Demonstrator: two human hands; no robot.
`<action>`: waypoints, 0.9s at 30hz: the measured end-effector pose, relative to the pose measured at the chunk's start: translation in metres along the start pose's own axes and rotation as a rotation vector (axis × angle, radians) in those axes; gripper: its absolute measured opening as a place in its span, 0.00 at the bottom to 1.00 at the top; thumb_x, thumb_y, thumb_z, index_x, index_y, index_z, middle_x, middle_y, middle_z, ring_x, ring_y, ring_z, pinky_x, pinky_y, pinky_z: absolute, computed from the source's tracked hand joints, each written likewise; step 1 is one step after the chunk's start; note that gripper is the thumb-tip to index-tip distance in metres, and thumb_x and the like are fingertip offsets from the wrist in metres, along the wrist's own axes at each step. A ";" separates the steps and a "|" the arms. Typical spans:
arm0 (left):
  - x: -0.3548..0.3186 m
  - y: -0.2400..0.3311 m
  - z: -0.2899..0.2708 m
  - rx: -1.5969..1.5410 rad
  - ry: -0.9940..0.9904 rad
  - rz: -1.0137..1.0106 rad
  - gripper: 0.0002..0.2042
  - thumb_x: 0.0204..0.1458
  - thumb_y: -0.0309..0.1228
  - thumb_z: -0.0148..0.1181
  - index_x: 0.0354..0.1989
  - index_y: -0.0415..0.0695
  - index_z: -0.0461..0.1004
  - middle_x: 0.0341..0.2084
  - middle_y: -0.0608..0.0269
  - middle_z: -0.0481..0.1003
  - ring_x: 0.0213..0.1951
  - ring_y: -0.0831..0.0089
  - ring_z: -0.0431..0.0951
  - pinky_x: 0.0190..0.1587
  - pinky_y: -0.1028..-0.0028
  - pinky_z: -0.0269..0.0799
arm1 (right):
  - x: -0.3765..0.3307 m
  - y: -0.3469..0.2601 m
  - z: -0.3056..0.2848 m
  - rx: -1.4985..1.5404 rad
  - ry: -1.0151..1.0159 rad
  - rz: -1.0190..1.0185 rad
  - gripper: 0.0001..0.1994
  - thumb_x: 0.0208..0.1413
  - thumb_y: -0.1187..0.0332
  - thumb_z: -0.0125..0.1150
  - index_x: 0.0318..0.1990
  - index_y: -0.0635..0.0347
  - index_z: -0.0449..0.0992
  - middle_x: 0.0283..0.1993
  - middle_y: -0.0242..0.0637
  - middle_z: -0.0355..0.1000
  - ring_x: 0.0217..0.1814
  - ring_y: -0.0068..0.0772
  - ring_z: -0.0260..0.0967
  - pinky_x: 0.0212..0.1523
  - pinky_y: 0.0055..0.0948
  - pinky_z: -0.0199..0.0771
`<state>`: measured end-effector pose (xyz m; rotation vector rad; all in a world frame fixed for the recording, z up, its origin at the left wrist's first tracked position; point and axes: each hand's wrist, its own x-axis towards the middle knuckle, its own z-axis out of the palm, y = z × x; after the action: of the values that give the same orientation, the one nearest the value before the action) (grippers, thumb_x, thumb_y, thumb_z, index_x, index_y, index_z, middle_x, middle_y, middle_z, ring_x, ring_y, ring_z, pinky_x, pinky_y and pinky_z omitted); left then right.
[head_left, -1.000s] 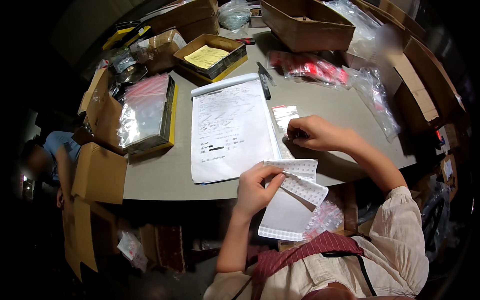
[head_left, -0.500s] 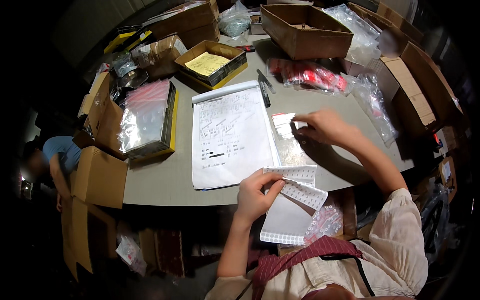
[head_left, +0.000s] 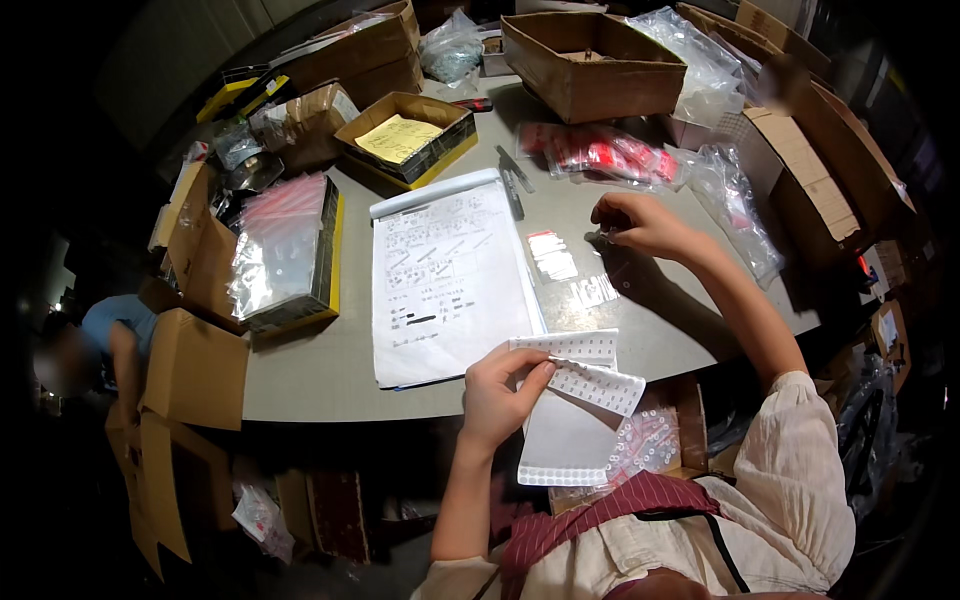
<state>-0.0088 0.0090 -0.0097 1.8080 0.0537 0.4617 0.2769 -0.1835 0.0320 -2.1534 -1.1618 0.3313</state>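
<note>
My left hand [head_left: 503, 393] pinches a folded sheet of small round white stickers [head_left: 597, 384] at its top edge, just off the table's front edge. The sheet's lower flap hangs over a box of small white ring-shaped pieces in clear bags [head_left: 648, 440]. My right hand [head_left: 648, 226] hovers over the table with its fingers curled together; what they pinch, if anything, is too small to make out. Just left of it lies a small clear bag with a red edge and white pieces [head_left: 552, 256], with several thin white strips [head_left: 594, 290] below it.
A notepad with handwriting [head_left: 445, 290] lies at the table's middle, markers [head_left: 512, 180] beside it. Clear zip bags [head_left: 285, 250] fill a box on the left. Red-marked bags [head_left: 610, 155] and a cardboard box [head_left: 600, 75] stand behind. A person in blue [head_left: 120, 325] bends at far left.
My right hand has lifted back from the small bag and white strips, uncovering them, and its fingers have curled in. My left hand keeps its pinch on the sticker sheet. The view has shifted slightly.
</note>
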 end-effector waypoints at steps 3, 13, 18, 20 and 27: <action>-0.001 0.000 -0.001 0.003 0.007 -0.013 0.05 0.53 0.23 0.69 0.37 0.35 0.84 0.29 0.56 0.81 0.30 0.72 0.82 0.35 0.76 0.75 | 0.006 0.005 0.009 -0.029 0.019 -0.055 0.16 0.52 0.80 0.63 0.50 0.65 0.72 0.41 0.43 0.75 0.43 0.38 0.74 0.46 0.35 0.75; 0.000 0.001 0.000 -0.040 0.076 -0.098 0.06 0.55 0.25 0.69 0.37 0.34 0.83 0.32 0.56 0.83 0.33 0.73 0.82 0.38 0.76 0.75 | -0.008 -0.017 0.012 -0.611 0.290 -0.052 0.18 0.52 0.73 0.71 0.48 0.62 0.69 0.48 0.50 0.71 0.48 0.55 0.72 0.48 0.45 0.73; 0.003 -0.001 0.003 -0.021 0.096 -0.134 0.07 0.56 0.26 0.69 0.38 0.33 0.83 0.32 0.57 0.83 0.35 0.73 0.83 0.40 0.75 0.76 | -0.060 -0.105 0.028 -0.025 -0.049 -0.182 0.13 0.52 0.74 0.68 0.44 0.64 0.73 0.39 0.47 0.74 0.41 0.52 0.75 0.41 0.42 0.75; 0.003 0.000 0.002 -0.025 0.093 -0.157 0.07 0.56 0.26 0.69 0.38 0.34 0.83 0.32 0.57 0.83 0.35 0.74 0.83 0.40 0.75 0.76 | -0.071 -0.117 0.040 -0.075 -0.148 -0.272 0.17 0.47 0.76 0.68 0.46 0.64 0.73 0.43 0.48 0.73 0.46 0.53 0.75 0.45 0.43 0.76; 0.001 -0.002 0.002 -0.034 0.105 -0.158 0.07 0.56 0.26 0.69 0.38 0.34 0.84 0.31 0.58 0.83 0.35 0.74 0.82 0.40 0.75 0.76 | -0.075 -0.124 0.066 -0.259 -0.096 -0.275 0.16 0.42 0.79 0.64 0.42 0.64 0.72 0.42 0.48 0.72 0.48 0.55 0.73 0.47 0.45 0.76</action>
<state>-0.0071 0.0077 -0.0121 1.7304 0.2576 0.4414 0.1205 -0.1683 0.0572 -2.1741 -1.6098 0.1707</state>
